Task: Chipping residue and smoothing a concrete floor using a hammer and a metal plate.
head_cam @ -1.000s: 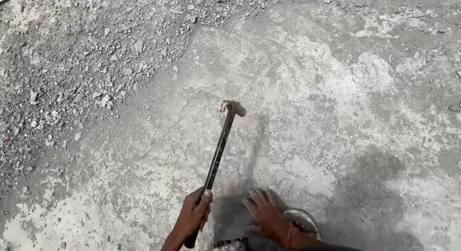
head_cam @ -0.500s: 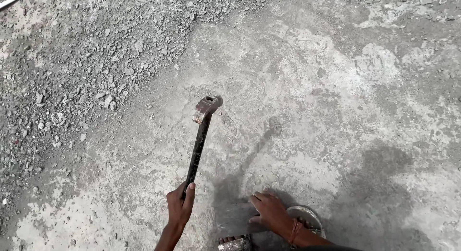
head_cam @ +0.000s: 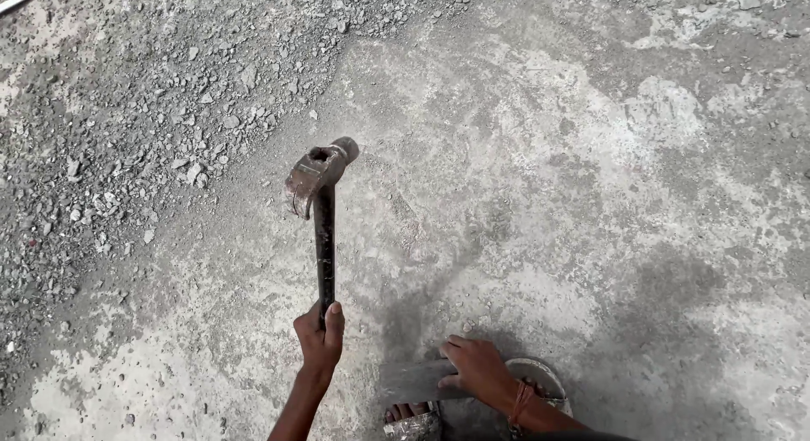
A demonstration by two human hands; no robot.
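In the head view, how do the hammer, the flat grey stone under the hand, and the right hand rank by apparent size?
1. hammer, longest by far.
2. flat grey stone.
3. right hand.
Stone and hand look close; the hand hides part of the stone, so that order is unsure.

Showing no packages, labels, signs or screens anywhere in view.

The grey piece under the right hand is blurred, partly hidden.
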